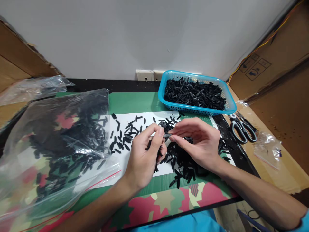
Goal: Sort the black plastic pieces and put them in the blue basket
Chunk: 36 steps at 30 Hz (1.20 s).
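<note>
Head view: green mat (135, 101) spans mid-frame. Clear plastic bag (60, 148) at left to lower left. White sheet (125, 119) across the centre, strewn with black pieces (126, 139). Blue basket (161, 91) at upper right, filled with similar pieces. Right hand (200, 141), right of centre: thumb and index finger brought together at the right end of a dark strip (167, 135); this hand is the nearer to the basket. Left hand (145, 154), left of centre: thumb and index finger pinched at the strip's left end, more black pieces in the curled palm. Scissors (237, 121) far right, well apart from both. Strip at frame centre: long axis roughly left-right, bridging both sets of fingertips, neither hand clearly nearer.
</note>
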{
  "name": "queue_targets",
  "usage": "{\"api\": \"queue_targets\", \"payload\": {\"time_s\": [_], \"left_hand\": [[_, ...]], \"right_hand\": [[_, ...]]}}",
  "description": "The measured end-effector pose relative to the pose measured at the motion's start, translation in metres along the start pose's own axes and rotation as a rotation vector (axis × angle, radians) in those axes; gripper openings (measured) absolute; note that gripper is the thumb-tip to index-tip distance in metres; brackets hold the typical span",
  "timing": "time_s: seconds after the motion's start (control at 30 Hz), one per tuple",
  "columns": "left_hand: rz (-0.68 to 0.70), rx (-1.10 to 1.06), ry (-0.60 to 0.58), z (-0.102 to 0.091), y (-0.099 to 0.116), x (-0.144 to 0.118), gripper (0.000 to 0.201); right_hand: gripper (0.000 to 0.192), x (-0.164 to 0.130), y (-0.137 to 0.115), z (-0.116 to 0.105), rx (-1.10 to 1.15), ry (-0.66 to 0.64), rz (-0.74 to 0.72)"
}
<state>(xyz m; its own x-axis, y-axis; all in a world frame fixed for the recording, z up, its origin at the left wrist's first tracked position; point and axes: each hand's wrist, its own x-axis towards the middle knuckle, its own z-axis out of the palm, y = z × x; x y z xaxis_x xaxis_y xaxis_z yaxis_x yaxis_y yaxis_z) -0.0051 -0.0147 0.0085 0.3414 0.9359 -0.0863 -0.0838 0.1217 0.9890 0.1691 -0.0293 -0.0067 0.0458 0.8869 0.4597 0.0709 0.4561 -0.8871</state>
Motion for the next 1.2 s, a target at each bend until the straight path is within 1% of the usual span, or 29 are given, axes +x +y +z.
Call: {"api": "queue_targets", "payload": {"time_s": [0.17,0.33,0.5,0.8,1.1,1.2], "left_hand": [[-0.004,0.024,0.004,-0.0001,0.0003,0.0004,0.038],[0.006,0.032,0.017,-0.0004,0.0004,0.0004,0.037],[0.040,0.107,0.031,-0.0004,0.0000,-0.0005,0.039],[0.075,0.216,0.032,-0.0019,0.0003,-0.0012,0.041],[0.022,0.101,-0.021,-0.0013,-0.0005,0.0016,0.038],[0.020,0.096,-0.011,-0.0019,-0.0008,0.0021,0.039]], "right_hand": [[0.019,0.0001,0.0010,0.0002,-0.031,-0.013,0.006],[0.018,0.0006,0.0018,0.0009,-0.016,-0.009,0.028],[0.011,0.0011,0.0006,0.0016,0.007,-0.006,0.084],[0.012,-0.0020,-0.0005,0.0026,0.036,-0.003,0.089],[0.011,-0.0040,0.0005,0.0037,0.035,-0.013,0.085],[0.011,-0.0034,0.0002,0.0023,0.018,-0.040,0.064]]}}
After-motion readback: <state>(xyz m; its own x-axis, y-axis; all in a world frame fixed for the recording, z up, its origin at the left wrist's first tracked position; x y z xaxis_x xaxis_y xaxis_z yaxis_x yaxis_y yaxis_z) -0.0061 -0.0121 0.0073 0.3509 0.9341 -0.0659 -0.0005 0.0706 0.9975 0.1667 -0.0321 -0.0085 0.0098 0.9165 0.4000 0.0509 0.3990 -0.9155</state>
